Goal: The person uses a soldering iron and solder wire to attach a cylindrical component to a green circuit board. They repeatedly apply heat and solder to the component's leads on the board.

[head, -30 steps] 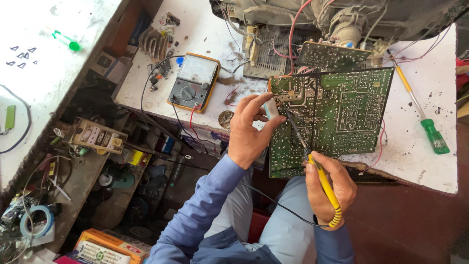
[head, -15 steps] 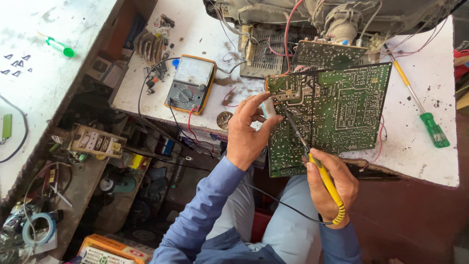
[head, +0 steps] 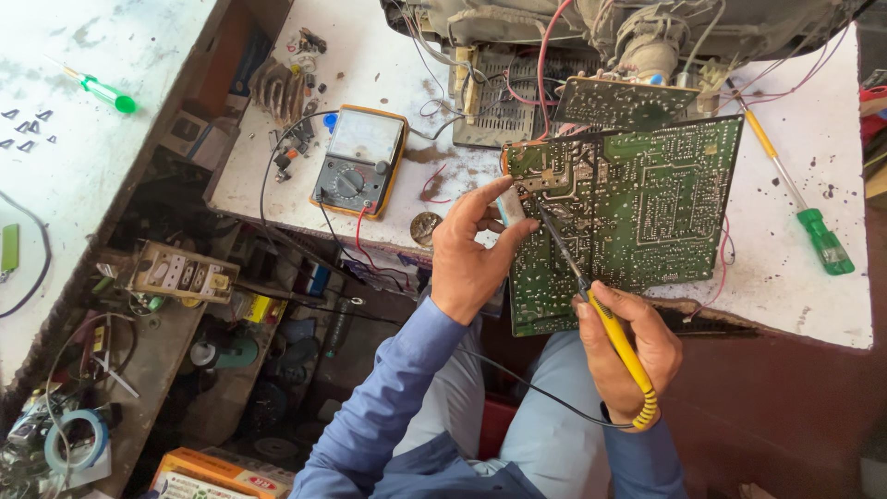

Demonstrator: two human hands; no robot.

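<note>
A large green circuit board (head: 647,212) lies solder side up on a white worktable (head: 785,277), overhanging its front edge. My right hand (head: 628,351) grips a yellow-handled soldering iron (head: 621,346), its dark tip touching the board near the upper left corner. My left hand (head: 471,254) rests at the board's left edge, thumb and fingers pinched around a small pale piece (head: 510,208) close to the iron's tip. What the piece is cannot be made out. Both sleeves are blue.
A yellow-cased analog multimeter (head: 360,162) with red and black leads lies left of the board. A green-handled screwdriver (head: 799,208) lies to the right. An opened television chassis (head: 610,37) stands behind. Cluttered shelves, a tape roll (head: 74,444) and another green screwdriver (head: 102,91) are on the left.
The view has shifted slightly. Both hands stay on the board, the iron tip remains near the upper left corner, and the left fingers keep their pinch.
</note>
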